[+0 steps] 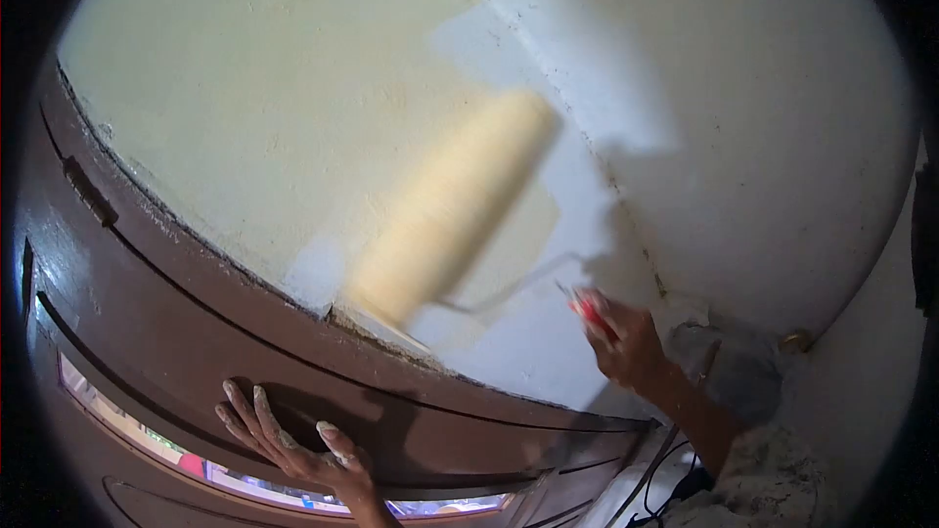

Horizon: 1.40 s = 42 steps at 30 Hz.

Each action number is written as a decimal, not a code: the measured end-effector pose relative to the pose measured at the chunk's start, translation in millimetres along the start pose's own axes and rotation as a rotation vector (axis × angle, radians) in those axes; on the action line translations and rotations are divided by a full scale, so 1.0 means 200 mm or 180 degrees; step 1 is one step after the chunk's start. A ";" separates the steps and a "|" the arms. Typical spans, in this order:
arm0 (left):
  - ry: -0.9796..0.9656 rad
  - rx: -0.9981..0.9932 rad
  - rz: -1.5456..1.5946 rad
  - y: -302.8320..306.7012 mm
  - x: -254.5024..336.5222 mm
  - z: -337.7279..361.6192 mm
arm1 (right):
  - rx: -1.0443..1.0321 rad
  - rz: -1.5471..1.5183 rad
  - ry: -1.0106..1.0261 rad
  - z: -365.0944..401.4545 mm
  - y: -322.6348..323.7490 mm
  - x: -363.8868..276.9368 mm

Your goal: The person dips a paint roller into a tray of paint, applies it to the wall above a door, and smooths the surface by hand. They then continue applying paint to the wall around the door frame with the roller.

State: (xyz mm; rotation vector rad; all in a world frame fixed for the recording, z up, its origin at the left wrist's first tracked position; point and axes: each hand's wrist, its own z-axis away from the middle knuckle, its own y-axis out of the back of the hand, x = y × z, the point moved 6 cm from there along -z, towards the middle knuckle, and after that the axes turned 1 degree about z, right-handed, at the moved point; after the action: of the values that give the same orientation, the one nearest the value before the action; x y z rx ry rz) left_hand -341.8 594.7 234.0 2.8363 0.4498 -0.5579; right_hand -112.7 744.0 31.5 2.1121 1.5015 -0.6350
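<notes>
Noting from my feed: the right hand (626,337) has its fingers clenched around the red handle (588,308) of a paint roller (450,205). The roller's cream-loaded sleeve lies tilted against the wall (763,117), just above the top edge of the brown wooden frame (176,303), at the border between the cream-painted patch (264,88) and the bare pale surface. The left hand (293,445) grips nothing, its fingers (245,411) spread flat and pressed on the frame below the roller, flecked with paint.

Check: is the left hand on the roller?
No, the left hand lies flat on the brown frame; the right hand holds the roller.
</notes>
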 end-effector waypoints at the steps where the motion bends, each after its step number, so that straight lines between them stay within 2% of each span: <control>1: -0.0014 0.0008 0.0015 0.00 0.00 0.00 | -0.0005 -0.0100 -0.0188 0.16 -0.03 0.10; 4: 0.0044 -0.0012 -0.0084 -0.01 -0.02 0.01 | -0.0064 -0.0128 -0.0468 0.52 -0.04 0.26; 7: 0.0037 -0.0050 -0.0145 -0.01 -0.03 0.01 | -0.0112 -0.0076 -0.0551 0.48 -0.02 0.26; 10: 0.0034 -0.0037 -0.0104 -0.01 -0.03 0.01 | -0.0275 0.0087 -0.0366 0.21 0.00 0.20; 12: 0.0002 -0.0002 -0.0029 -0.01 -0.02 0.00 | 0.0091 -0.0066 0.0014 -0.05 0.04 0.07; 15: 0.0029 0.0008 -0.0010 -0.01 -0.02 0.01 | 0.0265 -0.0145 0.0520 -0.42 0.09 -0.13; 16: 0.0097 -0.0006 -0.0037 -0.01 -0.03 0.01 | 0.0148 0.0234 0.0478 -0.53 0.08 -0.17; 19: 0.0106 0.0019 -0.0033 0.00 -0.02 0.01 | 0.1654 0.0463 0.1597 -0.63 0.18 -0.33; 20: 0.0127 0.0031 -0.0068 -0.01 -0.03 0.02 | 0.1657 0.0456 0.1594 -0.62 0.18 -0.34; 24: 0.0089 -0.0015 -0.0132 -0.01 -0.03 0.02 | 0.0275 0.0037 0.0637 -0.52 0.09 -0.15; 28: 0.0074 -0.0037 -0.0048 0.00 -0.01 0.00 | 0.0187 -0.0260 -0.0125 -0.06 0.07 0.15; 31: 0.0068 -0.0057 -0.0055 -0.01 -0.01 0.00 | 0.0233 -0.0066 0.0059 -0.04 0.14 0.18; 33: 0.0050 -0.0080 -0.0071 -0.01 -0.01 0.00 | 0.0165 -0.0015 0.0000 -0.17 0.15 0.14; 35: 0.0104 -0.0027 -0.0015 0.00 0.00 0.00 | 0.0357 0.0114 0.0354 -0.34 0.15 0.06; 38: 0.0143 -0.0115 -0.0203 -0.02 -0.03 0.02 | 0.0355 0.0222 0.0373 -0.61 0.10 0.01; 40: 0.0105 -0.0101 -0.0132 -0.01 -0.02 0.01 | 0.1610 0.0576 0.1370 -0.67 0.15 -0.06; 42: 0.0103 -0.0127 -0.0132 -0.01 -0.02 0.02 | 0.1573 0.0727 0.1577 -0.67 0.13 0.01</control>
State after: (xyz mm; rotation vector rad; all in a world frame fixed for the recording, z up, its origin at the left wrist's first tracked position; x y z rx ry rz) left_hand -346.5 595.4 231.9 2.8073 0.5210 -0.5055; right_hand -74.6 819.9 138.6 2.9413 1.4030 -0.4467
